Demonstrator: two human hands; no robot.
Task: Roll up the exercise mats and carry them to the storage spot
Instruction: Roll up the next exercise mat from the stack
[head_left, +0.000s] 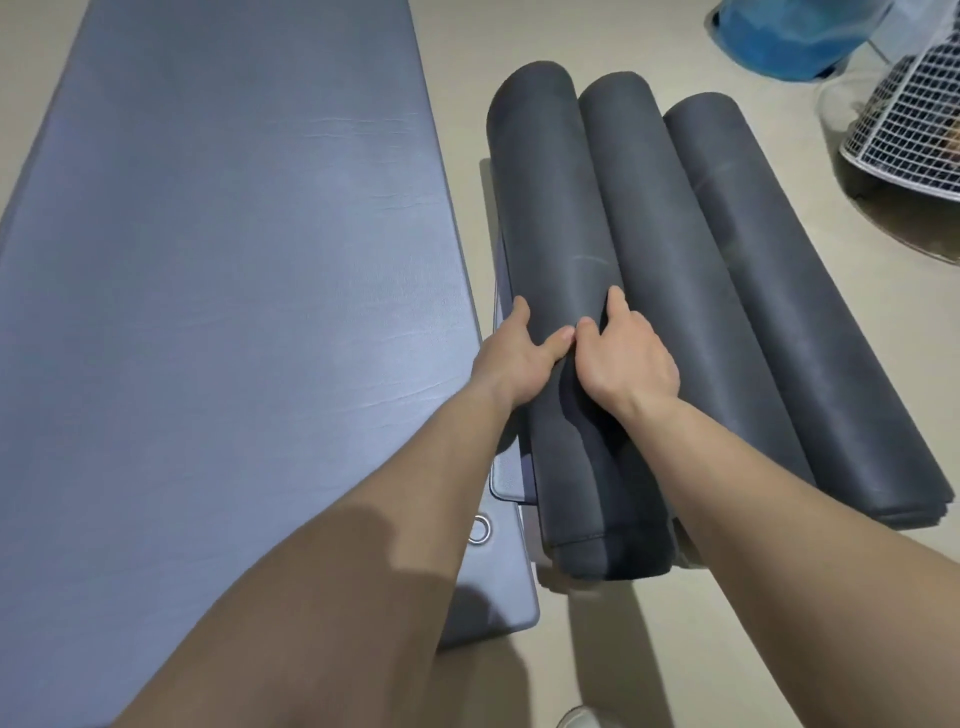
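On beige floor (597, 41), right of flat blue-grey padded mat (234, 260): left hand (511, 358) and right hand (626, 364), thumbs side by side, clamped on leftmost dark grey rolled mat (540, 182) of three.

The left hand (511, 358) and right hand (626, 364) are bare, like both forearms (769, 483). Well below the right hand shows a pale rounded shoe toe (576, 719).
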